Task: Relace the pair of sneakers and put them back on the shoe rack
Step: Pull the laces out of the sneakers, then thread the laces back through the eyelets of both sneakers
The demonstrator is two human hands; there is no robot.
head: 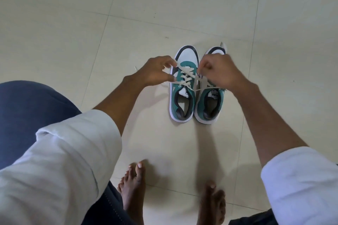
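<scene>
On the floor (54, 23) before my bare feet, the pair of sneakers (197, 87) stood side by side. My left hand (157, 71) and right hand (219, 71) each pinched a lace end (182, 68) of the left sneaker; uneven pulling risked lopsided ends or tipping it.

We count two sneakers, a left sneaker (183, 86) and a right sneaker (210, 97), each threaded with one white lace. We also count two hands, the left hand (157, 71) and right hand (219, 71), two bare feet and two rolled white sleeves.
</scene>
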